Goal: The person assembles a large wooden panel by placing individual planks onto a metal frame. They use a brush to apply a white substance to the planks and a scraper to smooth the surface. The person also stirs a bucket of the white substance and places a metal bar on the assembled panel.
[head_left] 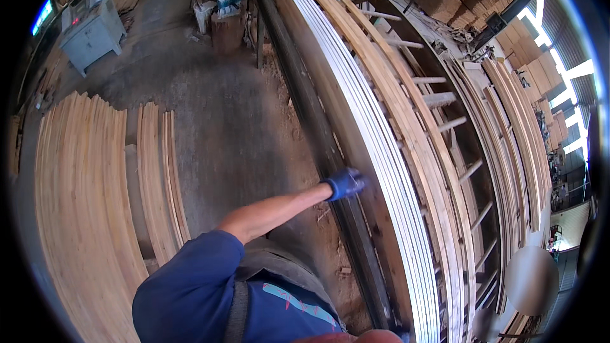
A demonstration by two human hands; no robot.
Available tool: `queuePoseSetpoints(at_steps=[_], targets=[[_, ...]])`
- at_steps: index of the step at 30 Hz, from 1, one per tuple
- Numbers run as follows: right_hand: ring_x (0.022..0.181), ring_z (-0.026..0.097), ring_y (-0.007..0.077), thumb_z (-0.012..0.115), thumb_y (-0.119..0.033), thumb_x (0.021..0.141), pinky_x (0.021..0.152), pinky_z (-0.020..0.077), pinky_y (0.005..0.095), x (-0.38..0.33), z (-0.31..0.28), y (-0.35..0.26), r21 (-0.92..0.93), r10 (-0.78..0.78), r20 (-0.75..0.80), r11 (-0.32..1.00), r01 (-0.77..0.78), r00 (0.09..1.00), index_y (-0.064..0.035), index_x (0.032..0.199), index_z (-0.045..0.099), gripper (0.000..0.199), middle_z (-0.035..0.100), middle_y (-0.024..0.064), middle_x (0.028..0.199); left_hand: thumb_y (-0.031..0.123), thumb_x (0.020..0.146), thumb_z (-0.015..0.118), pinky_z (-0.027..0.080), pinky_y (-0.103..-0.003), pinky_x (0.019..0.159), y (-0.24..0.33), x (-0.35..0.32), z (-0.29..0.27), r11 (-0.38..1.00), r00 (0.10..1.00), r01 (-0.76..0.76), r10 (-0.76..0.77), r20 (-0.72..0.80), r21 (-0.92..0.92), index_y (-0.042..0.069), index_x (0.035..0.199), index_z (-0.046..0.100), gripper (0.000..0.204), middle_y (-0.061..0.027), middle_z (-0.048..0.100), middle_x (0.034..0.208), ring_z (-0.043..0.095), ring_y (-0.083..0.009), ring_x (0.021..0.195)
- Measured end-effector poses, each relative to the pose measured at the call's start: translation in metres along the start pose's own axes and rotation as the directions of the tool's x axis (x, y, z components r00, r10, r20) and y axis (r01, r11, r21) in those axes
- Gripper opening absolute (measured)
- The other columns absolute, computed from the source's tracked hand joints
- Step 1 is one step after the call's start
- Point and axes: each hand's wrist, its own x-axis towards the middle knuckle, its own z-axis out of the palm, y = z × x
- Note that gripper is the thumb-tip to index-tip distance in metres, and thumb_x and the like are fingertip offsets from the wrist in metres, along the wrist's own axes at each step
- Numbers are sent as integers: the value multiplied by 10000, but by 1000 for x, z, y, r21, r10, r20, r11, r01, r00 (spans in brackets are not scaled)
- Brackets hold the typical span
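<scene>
My left hand [346, 183], in a blue glove, reaches over the near side of a long bench. It is at the edge of a wide brown board [356, 133], and its fingers are smeared by motion. Whether it touches or grips the board, I cannot tell. Beside that board lies a row of long narrow strips with bright white edges [375, 146], packed side by side. Only a sliver of dark blue glove on my right hand [401, 333] shows at the lower edge, near the ends of the strips; its fingers are hidden.
A dark rail [305, 114] runs along the bench's near side. Light wooden beams [406, 121] and a rack with rungs [452, 124] lie beyond the strips. Stacked boards [89, 184] stand at left, a grey cabinet [92, 28] behind them. Blurred round patches cover the lower right.
</scene>
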Motion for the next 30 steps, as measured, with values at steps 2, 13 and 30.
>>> queuePoseSetpoints(at_steps=[2, 13, 30], targets=[[946, 646, 298, 532, -372, 862, 794, 531, 408, 0, -6, -23, -76, 9, 52, 997, -5, 999, -103, 1079, 696, 383, 682, 146, 1063, 459, 932, 587, 552, -366, 729, -8, 40, -49, 978, 994, 37, -58, -97, -206, 27, 1124, 634, 475, -108, 700, 911, 689, -227, 786], [1130, 617, 257, 415, -559, 892, 908, 508, 378, 4, -41, -159, -302, -18, 278, 948, 105, 961, -155, 1172, 682, 559, 666, 101, 1195, 546, 871, 652, 569, -389, 565, 17, 139, -232, 665, 916, 283, -401, -11, -691, 85, 1010, 575, 488, -99, 673, 796, 680, -211, 616], [1183, 540, 262, 435, -457, 930, 982, 408, 487, -38, -118, -354, -421, -115, 410, 856, 299, 905, -207, 1296, 571, 464, 585, 125, 1275, 467, 957, 562, 548, -297, 485, 48, 148, -306, 922, 877, 369, -304, 373, -115, 34, 956, 685, 449, -75, 701, 768, 670, -145, 603]])
